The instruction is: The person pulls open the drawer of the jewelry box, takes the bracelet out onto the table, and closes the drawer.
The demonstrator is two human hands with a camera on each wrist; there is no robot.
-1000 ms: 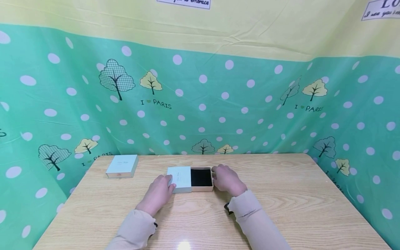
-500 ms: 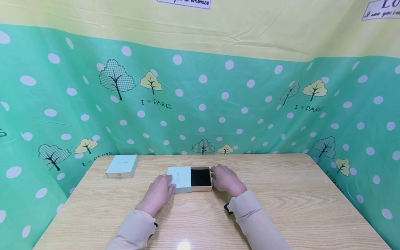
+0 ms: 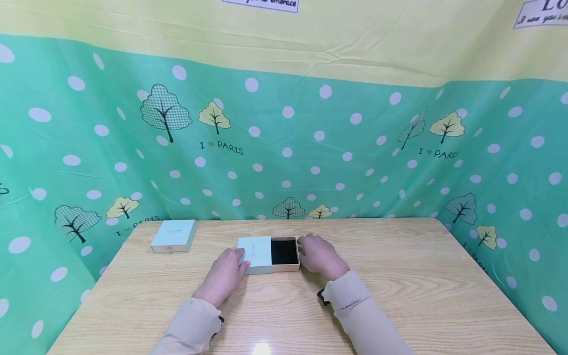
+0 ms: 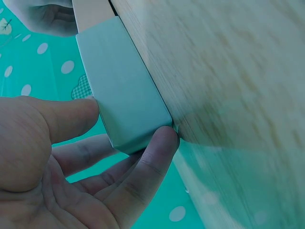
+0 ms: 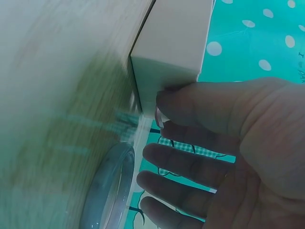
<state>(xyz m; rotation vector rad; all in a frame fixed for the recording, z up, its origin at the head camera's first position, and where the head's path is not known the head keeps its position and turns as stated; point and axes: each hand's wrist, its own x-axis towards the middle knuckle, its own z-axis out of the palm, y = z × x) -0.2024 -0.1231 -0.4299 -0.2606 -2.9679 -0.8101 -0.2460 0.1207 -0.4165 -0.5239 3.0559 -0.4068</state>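
Note:
A pale blue drawer box lies on the table, its sleeve (image 3: 257, 254) at the left and its pinkish drawer (image 3: 286, 268) partly out to the right. Black lining (image 3: 284, 252) shows inside the drawer. My left hand (image 3: 225, 276) grips the sleeve's left end; in the left wrist view the thumb and fingers (image 4: 157, 148) lie on different sides of it. With the thumb, my right hand (image 3: 321, 255) presses the drawer's outer end, and its other fingers are stretched out. In the right wrist view a small pale tab (image 5: 160, 117) shows by the thumb tip.
A second pale blue box (image 3: 174, 235) sits at the table's far left corner. The wooden table (image 3: 399, 276) backs onto a green and yellow printed curtain (image 3: 284, 118). A curved translucent rim (image 5: 126, 181) stands beside the right fingers; its kind is unclear.
The drawer has slid slightly left into the sleeve, and my right hand has moved left with it. My left hand and the sleeve have stayed in place.

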